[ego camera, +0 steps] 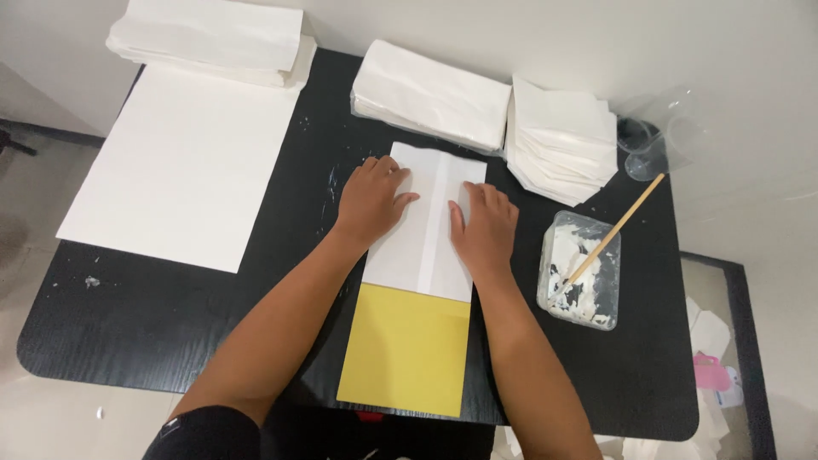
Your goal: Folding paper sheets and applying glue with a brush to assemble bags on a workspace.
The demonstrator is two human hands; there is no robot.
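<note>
White folded paper sheet (426, 223) lies mid black surface (170, 315), lower end overlapping yellow card (407, 349).

Head view: left hand (372, 200) flat, fingers spread, pressing sheet's left flap; right hand (486, 228) flat on right flap; neither grips anything.

Risks: uneven press could skew centre seam; sheet may slide on card; wet paste smears near left hand could soil paper; right forearm close to clear paste tub (581, 271) with stick (615, 230), a knock could tip it.

Packages: stack of folded white bags (430, 94) behind sheet, second fanned stack (562, 140) right of it, third stack (213, 38) far left above large white sheet (183, 158). No labels visible.
</note>
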